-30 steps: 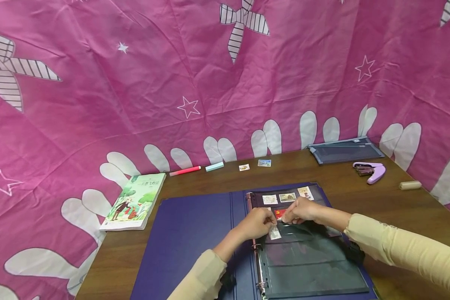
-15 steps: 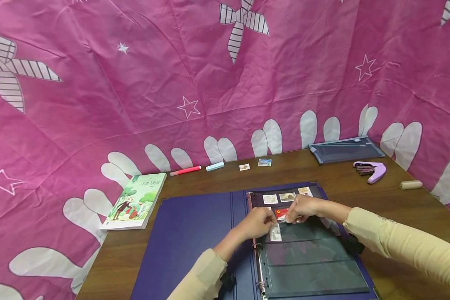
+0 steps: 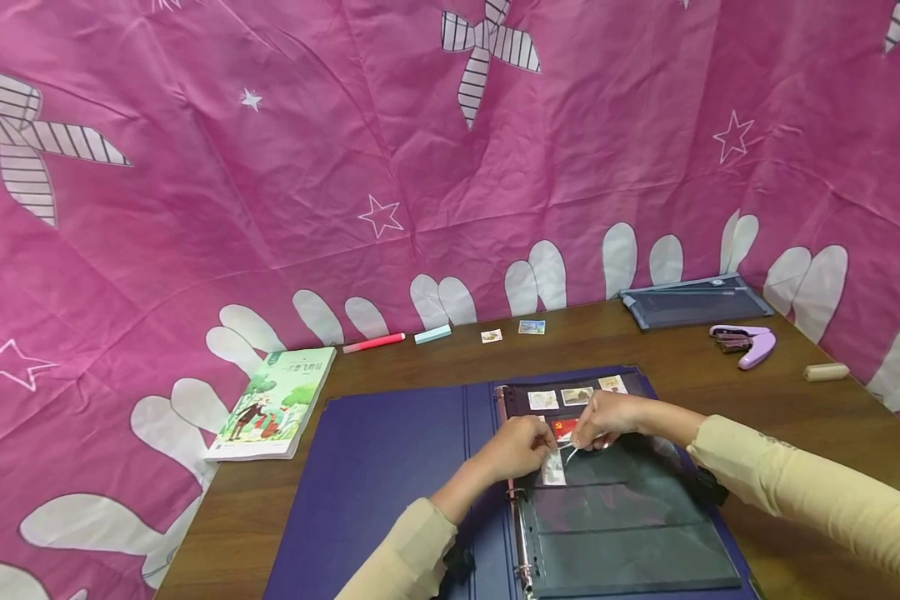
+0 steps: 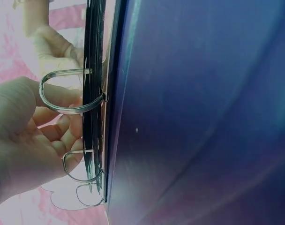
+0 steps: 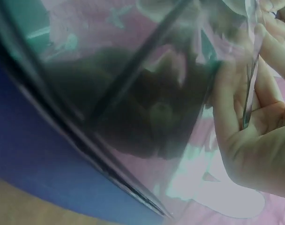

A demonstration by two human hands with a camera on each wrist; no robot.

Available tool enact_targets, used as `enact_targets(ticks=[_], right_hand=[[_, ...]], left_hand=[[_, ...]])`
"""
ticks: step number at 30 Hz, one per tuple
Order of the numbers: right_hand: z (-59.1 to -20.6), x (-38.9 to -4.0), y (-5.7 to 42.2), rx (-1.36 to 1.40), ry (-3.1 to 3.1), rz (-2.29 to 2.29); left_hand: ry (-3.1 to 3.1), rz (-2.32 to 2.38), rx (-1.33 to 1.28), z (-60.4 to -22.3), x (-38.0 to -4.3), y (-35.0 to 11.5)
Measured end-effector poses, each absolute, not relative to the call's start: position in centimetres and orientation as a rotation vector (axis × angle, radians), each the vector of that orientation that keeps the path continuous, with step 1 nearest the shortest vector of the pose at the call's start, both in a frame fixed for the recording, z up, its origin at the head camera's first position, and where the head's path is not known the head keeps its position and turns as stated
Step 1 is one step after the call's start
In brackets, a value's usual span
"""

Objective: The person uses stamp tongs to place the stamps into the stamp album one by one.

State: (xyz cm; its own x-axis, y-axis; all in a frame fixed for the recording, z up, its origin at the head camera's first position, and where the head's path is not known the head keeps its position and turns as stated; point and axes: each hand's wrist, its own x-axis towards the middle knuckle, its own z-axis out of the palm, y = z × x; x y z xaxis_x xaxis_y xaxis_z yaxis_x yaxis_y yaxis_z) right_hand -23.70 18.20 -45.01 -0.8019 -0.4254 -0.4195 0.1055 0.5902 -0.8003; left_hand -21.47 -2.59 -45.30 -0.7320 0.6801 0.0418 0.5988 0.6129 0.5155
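A stamp album [image 3: 390,475] lies unfolded, its black page [image 3: 630,550] of clear pocket rows on metal rings [image 4: 70,110]. My left hand [image 3: 516,447] pinches the upper end of a pale stamp [image 3: 553,469], which overlaps the third row. Close beside it, my right hand [image 3: 612,418] pinches the clear pocket strip [image 3: 568,452], its edge raised as a bright line. In the right wrist view, clear film [image 5: 189,136] stretches up to the right hand's fingers. A red stamp [image 3: 565,428] sits in the row above, and several stamps [image 3: 543,400] fill the top row.
Two loose stamps [image 3: 532,327] lie at the table's back, near a light-blue stick [image 3: 432,334] and a red marker [image 3: 375,342]. A green book [image 3: 276,404] is at left. At right are a zip pouch [image 3: 693,302], a purple stapler [image 3: 746,343] and a beige cylinder [image 3: 826,372].
The pale stamp has straightened and shifted slightly down the page under the left fingers. My right hand has moved a little right, and the pocket strip's raised edge shows more.
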Motion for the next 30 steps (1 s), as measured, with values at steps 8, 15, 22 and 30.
enact_targets(ticks=[8, 15, 22, 30], right_hand=[[-43.9, -27.1, 19.3, -0.329, 2.398, -1.262], [-43.9, -32.7, 19.3, -0.137, 2.9, -1.21], [-45.1, -36.5, 18.1, 0.109, 3.072, -0.999], [-46.1, -38.8, 16.3, 0.48, 2.981, -0.967]], left_hand=[[2.77, 0.636, 1.126, -45.4, -21.3, -2.8], [2.926, 0.395, 1.264, -46.3, -20.7, -2.4], [2.93, 0.298, 1.266, -47.0, -20.8, -2.3], [2.949, 0.28, 1.271, -47.1, -21.0, -2.5]])
